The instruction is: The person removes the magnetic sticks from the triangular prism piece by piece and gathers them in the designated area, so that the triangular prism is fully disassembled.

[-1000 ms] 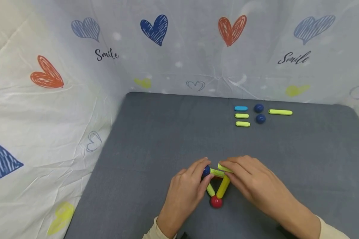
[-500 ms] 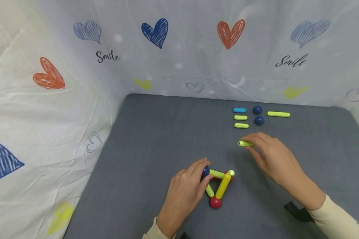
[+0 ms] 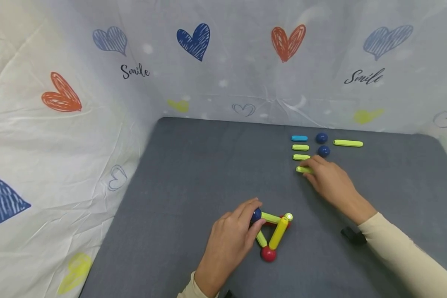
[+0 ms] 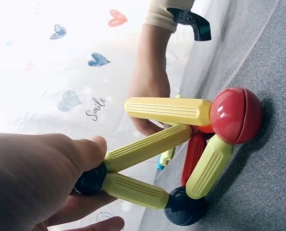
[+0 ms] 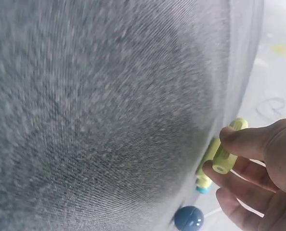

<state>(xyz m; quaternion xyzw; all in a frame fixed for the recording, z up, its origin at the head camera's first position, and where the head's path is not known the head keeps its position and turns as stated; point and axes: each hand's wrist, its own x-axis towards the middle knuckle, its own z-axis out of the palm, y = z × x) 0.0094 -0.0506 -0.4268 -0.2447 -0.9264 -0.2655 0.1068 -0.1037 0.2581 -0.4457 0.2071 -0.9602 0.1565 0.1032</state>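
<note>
My left hand [image 3: 229,244] grips a dark blue ball [image 4: 89,180] at the top of a joined ball-and-rod frame near the front. Yellow-green rods [image 4: 148,147] run from that ball to other parts of the frame. A red ball [image 3: 268,253] and a second dark blue ball [image 4: 185,207] are at its base, linked by a short rod [image 4: 210,166]. From the red ball a yellow rod [image 3: 278,233] rises with its far end unattached. My right hand [image 3: 333,180] pinches a short yellow-green rod [image 3: 304,169] between thumb and fingers, beside the row of loose rods.
At the back of the grey table [image 3: 208,165] lie a short blue rod [image 3: 299,138], short yellow-green rods [image 3: 300,147], two dark blue balls [image 3: 323,151] and a longer yellow-green rod [image 3: 348,143]. A white cloth [image 3: 223,70] printed with hearts stands behind and to the left.
My right hand has left the frame with the short yellow-green rod and carried it away toward the loose rods at the back. The left hand has stayed on the blue ball.
</note>
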